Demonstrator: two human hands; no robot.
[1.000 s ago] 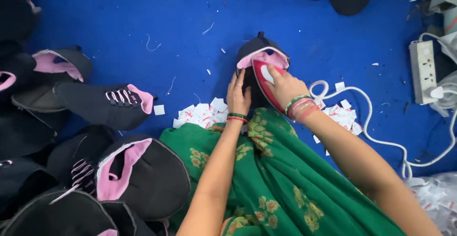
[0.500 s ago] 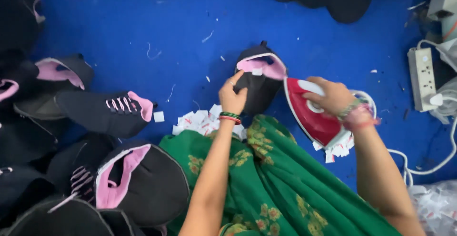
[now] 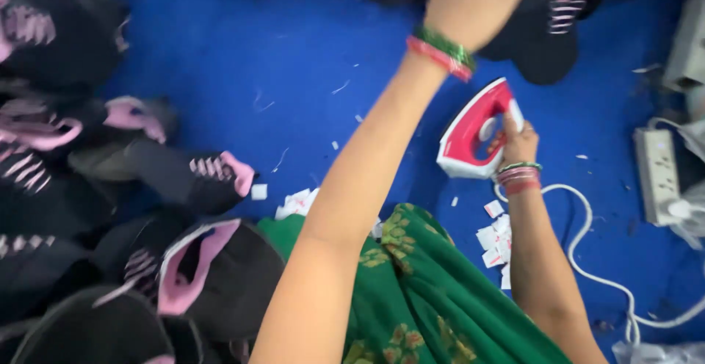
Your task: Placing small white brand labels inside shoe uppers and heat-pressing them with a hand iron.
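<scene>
Fingers: right hand (image 3: 518,142) wraps the iron's handle; left hand (image 3: 476,1), top centre, reaches to the black caps (image 3: 547,30), its fingers cut off by the frame, so I cannot tell.
Floor cover (image 3: 294,63): blue, work surface.
Cap heaps (image 3: 81,188): left, stacked clear.
Iron (image 3: 474,133): red-white, centre right, tilted off its soleplate.
Power strip (image 3: 659,173): right edge, holds a plug.
Paper scraps (image 3: 496,235): strewn beside the green garment (image 3: 440,305).

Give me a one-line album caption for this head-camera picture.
Right hand grips a red-and-white iron on blue floor; left hand reaches toward black-and-pink shoe uppers.
</scene>
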